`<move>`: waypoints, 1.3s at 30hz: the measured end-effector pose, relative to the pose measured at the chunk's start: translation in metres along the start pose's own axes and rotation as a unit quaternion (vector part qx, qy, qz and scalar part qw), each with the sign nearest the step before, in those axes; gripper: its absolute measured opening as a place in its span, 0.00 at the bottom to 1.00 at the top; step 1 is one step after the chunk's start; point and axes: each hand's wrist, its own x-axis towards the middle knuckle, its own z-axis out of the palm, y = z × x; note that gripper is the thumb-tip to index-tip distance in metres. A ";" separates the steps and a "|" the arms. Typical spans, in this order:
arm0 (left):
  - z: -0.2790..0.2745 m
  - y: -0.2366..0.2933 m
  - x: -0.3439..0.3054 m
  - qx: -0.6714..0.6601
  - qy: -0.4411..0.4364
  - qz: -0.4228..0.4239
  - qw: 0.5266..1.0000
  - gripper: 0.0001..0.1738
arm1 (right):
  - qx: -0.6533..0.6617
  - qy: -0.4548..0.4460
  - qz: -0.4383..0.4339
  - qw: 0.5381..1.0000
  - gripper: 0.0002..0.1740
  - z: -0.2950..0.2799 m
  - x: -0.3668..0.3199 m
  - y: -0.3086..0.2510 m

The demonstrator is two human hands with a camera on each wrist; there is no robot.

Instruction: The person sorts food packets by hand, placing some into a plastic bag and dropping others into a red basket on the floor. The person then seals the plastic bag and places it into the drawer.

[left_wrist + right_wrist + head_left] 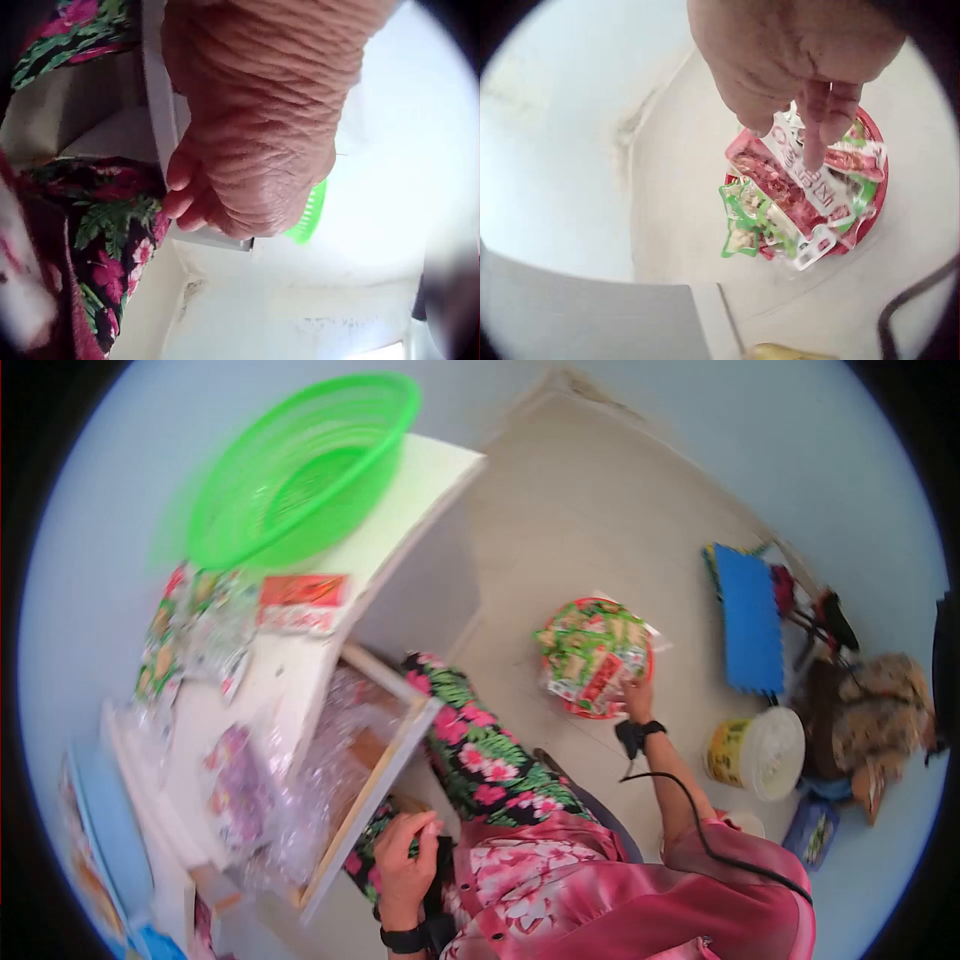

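Observation:
My right hand [632, 697] reaches out to a red bowl [583, 709] on the floor, heaped with green and red snack packets [585, 645]. In the right wrist view the right hand [795, 146] pinches the top of a red and white packet [810, 187] lying on the heap in the bowl [876, 199]. My left hand [405, 847] rests on my floral trouser leg [480, 745], fingers loosely curled and holding nothing. In the left wrist view its fingers [180, 191] lie close to a white board edge [159, 112].
A green mesh basket [300, 470] sits on a low white table [400, 530], with more packets [300, 603] beside it. A wooden frame with bubble wrap [350, 760] leans by my left knee. A blue foam mat [750, 615] and a white bucket [765, 752] lie to the right.

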 end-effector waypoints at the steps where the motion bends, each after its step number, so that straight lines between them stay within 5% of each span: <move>1: -0.008 0.004 0.001 0.028 0.017 0.048 0.998 0.10 | -0.033 -0.058 0.028 0.997 0.15 -0.013 -0.013 -0.050; 2: -0.014 0.007 0.001 0.043 0.037 0.084 0.995 0.12 | -0.119 -0.004 -0.142 0.983 0.16 -0.007 0.010 -0.009; 6: -0.036 0.031 -0.001 0.102 0.110 0.158 0.976 0.13 | 0.113 -0.172 0.017 0.978 0.17 -0.005 -0.059 -0.144; 11: -0.067 0.043 -0.016 0.150 0.185 0.182 0.954 0.14 | 0.198 -0.307 -0.063 0.929 0.13 0.028 -0.144 -0.267; 15: -0.101 0.043 -0.026 0.231 0.299 0.160 0.912 0.13 | 0.135 -0.531 -0.127 0.827 0.15 0.034 -0.235 -0.396; 17: -0.120 0.044 -0.026 0.266 0.351 0.117 0.890 0.13 | 0.122 -0.635 -0.089 0.758 0.18 0.044 -0.271 -0.429; 20: -0.145 0.032 -0.016 0.289 0.409 0.075 0.863 0.15 | 0.082 -0.698 -0.131 0.699 0.25 0.058 -0.324 -0.472; 23: -0.170 0.037 -0.001 0.332 0.405 0.083 0.848 0.15 | 0.054 -0.729 -0.115 0.673 0.26 0.080 -0.358 -0.502; 25: -0.183 0.042 0.008 0.303 0.365 0.062 0.878 0.16 | 0.065 -0.736 -0.123 0.662 0.26 0.093 -0.374 -0.515; 31: -0.189 0.018 0.017 0.248 0.297 0.051 0.921 0.18 | 0.115 -0.672 -0.058 0.729 0.22 0.139 -0.396 -0.509; 37: -0.178 0.008 0.016 0.209 0.359 0.052 0.908 0.18 | 0.238 -0.580 -0.174 0.759 0.13 0.159 -0.406 -0.502; 39: -0.176 0.005 0.014 0.168 0.389 0.032 0.905 0.19 | 0.274 -0.594 -0.205 0.729 0.12 0.162 -0.405 -0.511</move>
